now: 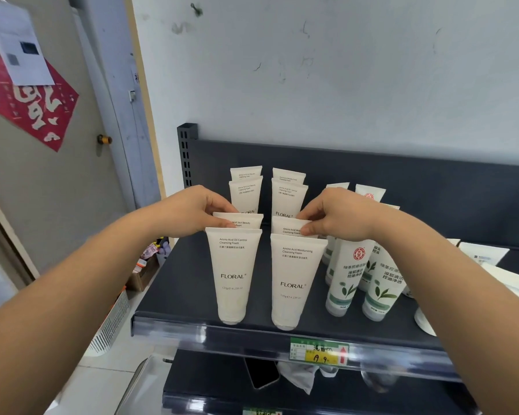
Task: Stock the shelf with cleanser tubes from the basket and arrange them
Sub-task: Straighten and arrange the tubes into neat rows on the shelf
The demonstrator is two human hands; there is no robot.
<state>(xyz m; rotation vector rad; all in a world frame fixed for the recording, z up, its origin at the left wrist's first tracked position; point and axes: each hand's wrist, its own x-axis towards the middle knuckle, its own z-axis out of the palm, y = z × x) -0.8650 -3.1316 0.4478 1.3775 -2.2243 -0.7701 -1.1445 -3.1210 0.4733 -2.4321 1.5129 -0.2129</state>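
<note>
Two rows of white FLORAL cleanser tubes stand cap-down on the dark shelf point(177, 283). In the left row, my left hand point(198, 211) pinches the top of the second tube point(246, 220), just behind the front tube point(232, 274). In the right row, my right hand point(339, 215) pinches the top of the second tube point(288, 227), behind the front tube point(292, 280). Two more tubes stand further back in each row. No basket is in view.
Green-and-white tubes point(348, 274) stand in rows right of the white ones, under my right forearm. The shelf's back panel point(432, 187) rises behind. A yellow price tag point(319, 351) sits on the front rail. A phone point(261, 372) lies on the lower shelf. A door is at the left.
</note>
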